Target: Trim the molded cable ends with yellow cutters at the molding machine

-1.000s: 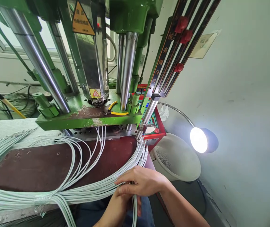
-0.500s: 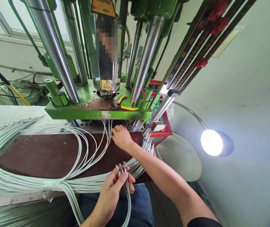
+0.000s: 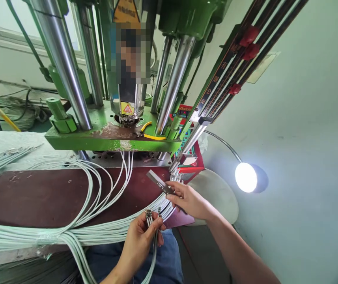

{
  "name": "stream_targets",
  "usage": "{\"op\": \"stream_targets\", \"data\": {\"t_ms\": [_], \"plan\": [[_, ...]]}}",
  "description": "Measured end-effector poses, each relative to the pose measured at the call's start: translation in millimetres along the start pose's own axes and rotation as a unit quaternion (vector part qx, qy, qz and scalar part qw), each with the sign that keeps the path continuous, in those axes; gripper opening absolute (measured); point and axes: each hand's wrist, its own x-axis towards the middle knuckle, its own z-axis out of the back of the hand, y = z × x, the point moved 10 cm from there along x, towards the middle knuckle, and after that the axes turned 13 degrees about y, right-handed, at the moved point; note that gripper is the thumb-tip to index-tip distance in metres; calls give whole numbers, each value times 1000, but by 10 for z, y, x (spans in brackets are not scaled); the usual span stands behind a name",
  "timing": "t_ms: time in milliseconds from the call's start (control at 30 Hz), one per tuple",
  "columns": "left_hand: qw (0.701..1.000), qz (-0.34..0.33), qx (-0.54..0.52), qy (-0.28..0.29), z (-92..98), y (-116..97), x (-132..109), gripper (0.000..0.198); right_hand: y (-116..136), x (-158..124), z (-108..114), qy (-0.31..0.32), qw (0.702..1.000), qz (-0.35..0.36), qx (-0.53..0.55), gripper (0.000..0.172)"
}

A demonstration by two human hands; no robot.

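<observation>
Green paint covers the flat steel base plate of the press (image 3: 77,139), which fills the upper middle of the head view, with polished steel columns (image 3: 65,67) rising from it. Below that plate and to its right, the right hand (image 3: 191,202) is closed in a pinch. Its thumb and fingers grip the near end of a flat grey metal bar (image 3: 157,180), whose free end points up and left towards the plate's underside.

Lower still, under the plate's right half, the left hand (image 3: 139,242) is curled shut round a few thin pale wires with small metal terminals (image 3: 149,215). The terminals stand up above the fingers, and the wires hang down past the palm over a blue-trousered lap (image 3: 170,256). The two hands are near each other but apart.

In front of the plate lies the dark brown worktop (image 3: 38,193). A thick bundle of pale grey-green cables (image 3: 23,234) sweeps across it, with several strands looping up to the plate's underside. Yellow-handled pliers (image 3: 152,136) rest on top of the plate near its right end. Right of the plate sit a red control box (image 3: 191,167), a white plastic basin (image 3: 219,193) and a lit gooseneck lamp (image 3: 246,177).
</observation>
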Motion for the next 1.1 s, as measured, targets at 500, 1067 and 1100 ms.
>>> {"op": "stream_targets", "data": {"t_ms": [500, 1067, 1100], "plan": [[995, 63, -23, 72, -262, 114, -31, 33, 175, -151, -248, 20, 965, 68, 253, 39], [992, 86, -32, 83, -290, 106, -48, 27, 179, -161, -274, 18, 980, 54, 190, 40], [991, 90, -56, 84, -296, 104, -61, 25, 176, -163, -241, 16, 981, 55, 183, 39]]}}
